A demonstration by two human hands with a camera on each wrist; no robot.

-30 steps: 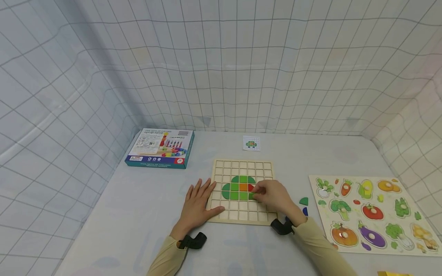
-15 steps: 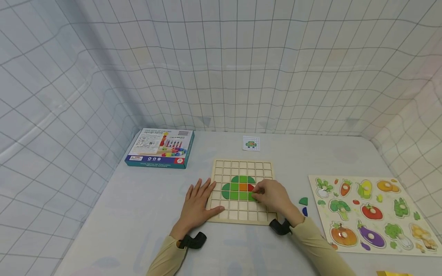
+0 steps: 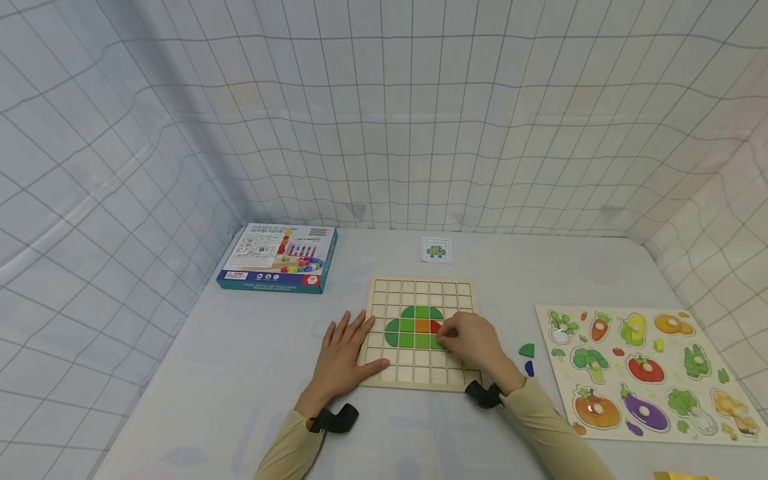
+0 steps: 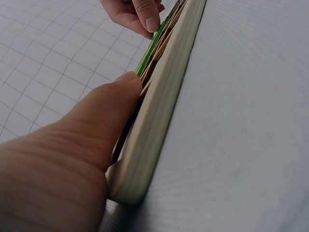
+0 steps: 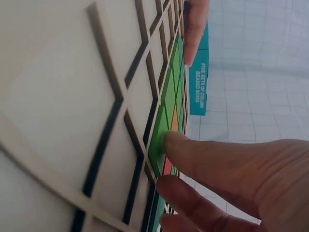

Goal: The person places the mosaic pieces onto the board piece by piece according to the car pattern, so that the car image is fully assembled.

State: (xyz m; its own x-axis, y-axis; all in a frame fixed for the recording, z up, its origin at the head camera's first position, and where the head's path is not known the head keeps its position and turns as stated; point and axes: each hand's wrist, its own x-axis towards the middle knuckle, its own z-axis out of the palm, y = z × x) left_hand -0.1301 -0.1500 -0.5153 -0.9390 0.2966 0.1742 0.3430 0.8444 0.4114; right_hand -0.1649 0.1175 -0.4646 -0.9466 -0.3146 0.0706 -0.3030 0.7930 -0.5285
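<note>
A wooden grid board [image 3: 406, 377] bears light green squares, dark green quarter circles, an orange square [image 3: 423, 325] and a red piece [image 3: 435, 327]. My left hand [image 3: 343, 357] lies spread over the board's left edge, its thumb resting on the frame. At the right of the pattern, my right hand [image 3: 474, 339] has thumb and forefinger at a light green square tile [image 5: 158, 150]. In the right wrist view the thumb tip is on that tile's face and the forefinger at its near edge. A dark green piece [image 5: 157, 212] shows beneath the forefinger; the hand hides these cells in the head view.
Right of the board lie a dark green quarter circle [image 3: 527, 350] and a blue piece [image 3: 529, 368]. A vegetable puzzle board [image 3: 612, 353] is farther right. Behind stand a pattern card [image 3: 436, 250] and a boxed bead set [image 3: 279, 259]. Something yellow [image 3: 684, 475] peeks in at bottom right.
The green square tile at my right fingertips has settled flat into its cell. My right wrist has shifted slightly left; my left hand has stayed still.
</note>
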